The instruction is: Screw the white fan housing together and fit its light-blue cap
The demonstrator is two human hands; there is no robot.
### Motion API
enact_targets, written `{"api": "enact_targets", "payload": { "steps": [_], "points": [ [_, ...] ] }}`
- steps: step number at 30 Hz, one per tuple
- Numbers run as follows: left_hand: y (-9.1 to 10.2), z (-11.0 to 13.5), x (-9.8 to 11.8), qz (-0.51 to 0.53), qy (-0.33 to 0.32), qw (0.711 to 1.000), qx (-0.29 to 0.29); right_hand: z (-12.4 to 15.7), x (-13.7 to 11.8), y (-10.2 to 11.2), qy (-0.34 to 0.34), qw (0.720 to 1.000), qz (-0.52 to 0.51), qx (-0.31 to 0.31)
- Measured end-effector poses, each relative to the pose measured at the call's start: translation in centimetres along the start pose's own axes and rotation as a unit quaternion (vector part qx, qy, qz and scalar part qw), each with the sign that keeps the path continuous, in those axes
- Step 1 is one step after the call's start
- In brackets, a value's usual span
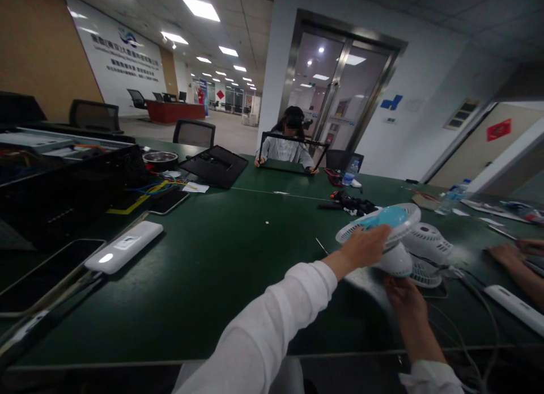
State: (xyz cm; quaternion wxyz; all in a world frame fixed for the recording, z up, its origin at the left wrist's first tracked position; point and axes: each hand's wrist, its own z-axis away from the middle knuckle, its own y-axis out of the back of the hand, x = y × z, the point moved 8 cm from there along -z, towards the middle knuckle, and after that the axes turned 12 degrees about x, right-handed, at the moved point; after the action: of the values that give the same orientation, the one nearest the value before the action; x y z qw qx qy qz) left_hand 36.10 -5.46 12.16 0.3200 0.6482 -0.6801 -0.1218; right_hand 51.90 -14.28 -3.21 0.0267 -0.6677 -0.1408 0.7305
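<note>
Left hand [364,245]: right of centre in the frame, at the end of a white sleeve [272,320] that rises from the bottom edge. Its fingers are curled over the near rim of the small fan [389,217], closed on the white guard.
Right hand [403,295]: just below the left hand, coming up from the lower right corner. It touches the underside of the fan's rear housing [397,262]. The fingertips are hidden behind the housing, so whether they clasp it cannot be told.
Small fan: right of centre, tilted face-up, with blue blades showing through the white guard. It is held just above the table [238,258] between the two hands.
Loose grille [428,242]: a white round part lying just right of the fan and touching it.
Cables [465,326]: thin grey leads running from the fan parts toward the lower right edge.
Power bank [123,246]: a white bar at the left of the frame, well apart from the hands, with a dark phone [42,275] beside it.
Black tools [352,204]: a small heap just above the fan.
Co-worker's hands [510,259]: at the right edge, resting on the table near a white bar [514,306].
Person opposite [287,147]: upper centre, holding a black frame [293,153] upright on the far side of the table.
</note>
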Motion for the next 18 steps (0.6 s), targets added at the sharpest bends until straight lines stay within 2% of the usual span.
{"api": "enact_targets", "payload": {
  "steps": [4,7,13,18],
  "points": [
    [-2.2,-0.9,-1.0,-0.017,-0.012,1.0,-0.018,-2.2,3.0,-0.5,-0.092,0.994,-0.057,0.024],
    [-3.3,-1.2,-1.8,-0.027,-0.018,0.999,-0.03,-2.9,4.2,-0.9,-0.118,0.989,-0.088,0.027],
    [-4.3,-1.6,-2.4,-0.036,-0.043,0.998,-0.032,-3.3,4.9,-2.3,-0.108,0.983,-0.149,-0.018],
    [-4.0,-1.3,-1.0,-0.053,-0.098,0.993,-0.03,-3.3,4.1,-3.7,-0.081,0.979,-0.172,-0.069]
  ]
}}
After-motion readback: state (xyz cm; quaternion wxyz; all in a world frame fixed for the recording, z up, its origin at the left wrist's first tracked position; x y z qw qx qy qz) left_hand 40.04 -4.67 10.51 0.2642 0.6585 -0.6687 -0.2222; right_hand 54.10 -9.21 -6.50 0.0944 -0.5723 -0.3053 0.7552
